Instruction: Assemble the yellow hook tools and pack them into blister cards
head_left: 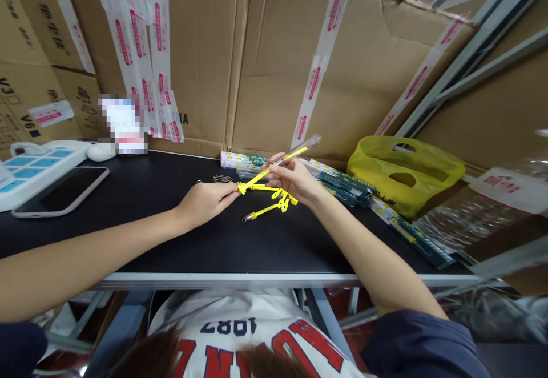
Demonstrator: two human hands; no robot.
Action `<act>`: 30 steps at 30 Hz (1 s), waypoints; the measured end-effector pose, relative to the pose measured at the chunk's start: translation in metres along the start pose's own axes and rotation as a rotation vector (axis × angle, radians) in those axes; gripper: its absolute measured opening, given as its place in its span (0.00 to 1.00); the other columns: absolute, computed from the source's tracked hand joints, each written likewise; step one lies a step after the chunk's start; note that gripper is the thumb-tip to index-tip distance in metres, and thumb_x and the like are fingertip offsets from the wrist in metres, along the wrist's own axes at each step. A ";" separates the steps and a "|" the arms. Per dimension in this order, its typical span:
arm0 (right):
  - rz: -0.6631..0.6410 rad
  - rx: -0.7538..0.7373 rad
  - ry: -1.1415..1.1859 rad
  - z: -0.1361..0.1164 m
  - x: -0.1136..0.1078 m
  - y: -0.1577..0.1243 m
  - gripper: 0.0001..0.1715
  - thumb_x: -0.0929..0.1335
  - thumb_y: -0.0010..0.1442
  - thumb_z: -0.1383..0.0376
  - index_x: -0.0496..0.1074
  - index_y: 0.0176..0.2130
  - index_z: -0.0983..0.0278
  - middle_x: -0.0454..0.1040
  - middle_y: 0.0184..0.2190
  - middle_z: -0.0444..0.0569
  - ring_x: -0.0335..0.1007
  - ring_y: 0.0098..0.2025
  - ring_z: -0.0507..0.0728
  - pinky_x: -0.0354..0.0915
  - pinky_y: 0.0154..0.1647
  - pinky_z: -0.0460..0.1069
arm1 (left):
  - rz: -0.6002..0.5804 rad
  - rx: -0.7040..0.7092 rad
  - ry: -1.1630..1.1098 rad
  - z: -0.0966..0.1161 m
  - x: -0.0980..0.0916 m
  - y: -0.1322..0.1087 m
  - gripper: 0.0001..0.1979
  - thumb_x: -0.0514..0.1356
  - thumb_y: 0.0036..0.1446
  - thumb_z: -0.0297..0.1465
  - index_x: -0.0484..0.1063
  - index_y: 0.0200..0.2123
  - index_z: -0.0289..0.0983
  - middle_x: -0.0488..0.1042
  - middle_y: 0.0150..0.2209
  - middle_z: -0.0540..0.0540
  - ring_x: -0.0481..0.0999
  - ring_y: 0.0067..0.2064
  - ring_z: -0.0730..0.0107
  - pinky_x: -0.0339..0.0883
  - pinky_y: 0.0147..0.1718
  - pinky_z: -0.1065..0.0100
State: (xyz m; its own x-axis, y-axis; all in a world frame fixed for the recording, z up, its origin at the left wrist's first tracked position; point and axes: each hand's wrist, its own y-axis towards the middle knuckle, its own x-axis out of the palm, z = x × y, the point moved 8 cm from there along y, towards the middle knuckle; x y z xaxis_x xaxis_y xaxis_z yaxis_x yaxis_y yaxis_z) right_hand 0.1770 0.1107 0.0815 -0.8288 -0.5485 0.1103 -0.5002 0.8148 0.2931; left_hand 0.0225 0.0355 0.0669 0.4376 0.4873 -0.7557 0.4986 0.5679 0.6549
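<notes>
My left hand is closed in a pinch at the lower end of a thin yellow rod. The rod slants up to the right, its upper part inside a clear plastic sleeve. My right hand grips the sleeved rod between thumb and fingers. Below that hand, yellow plastic linkage pieces are bunched together. Another yellow rod runs from them down to the left, ending in a silvery metal tip. My fingers partly cover where the pieces meet.
Long printed boxes lie behind and right of my right hand. A yellow plastic bag is farther right, near clear packaging. A phone and a white power strip lie left. A tall cardboard wall closes off the back.
</notes>
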 end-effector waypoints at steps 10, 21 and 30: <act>-0.076 0.099 -0.049 0.031 0.022 -0.005 0.20 0.76 0.47 0.62 0.68 0.37 0.64 0.75 0.33 0.46 0.76 0.33 0.53 0.75 0.30 0.46 | -0.056 -0.010 -0.079 0.001 0.006 0.000 0.13 0.51 0.64 0.33 0.74 0.33 0.36 0.77 0.27 0.50 0.75 0.27 0.73 0.60 0.28 0.74; -0.055 0.120 -0.045 0.037 0.028 -0.008 0.20 0.75 0.49 0.57 0.68 0.37 0.64 0.74 0.30 0.45 0.73 0.31 0.51 0.74 0.27 0.46 | -0.032 0.011 -0.034 0.001 0.006 -0.002 0.12 0.51 0.64 0.32 0.73 0.33 0.37 0.77 0.28 0.50 0.75 0.28 0.72 0.58 0.27 0.73; -0.085 0.114 -0.093 0.035 0.030 -0.009 0.19 0.75 0.49 0.57 0.67 0.36 0.63 0.69 0.22 0.39 0.68 0.25 0.49 0.72 0.26 0.46 | -0.087 -0.020 -0.087 0.000 0.009 -0.001 0.13 0.50 0.65 0.32 0.72 0.32 0.36 0.76 0.26 0.50 0.74 0.27 0.73 0.59 0.28 0.73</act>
State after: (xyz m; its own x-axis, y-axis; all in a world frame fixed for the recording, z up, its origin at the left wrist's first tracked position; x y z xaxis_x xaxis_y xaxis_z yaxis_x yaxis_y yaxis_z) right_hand 0.1479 0.0933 0.0493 -0.7991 -0.6012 -0.0006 -0.5906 0.7848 0.1878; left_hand 0.0255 0.0391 0.0597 0.4571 0.3766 -0.8057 0.5231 0.6188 0.5861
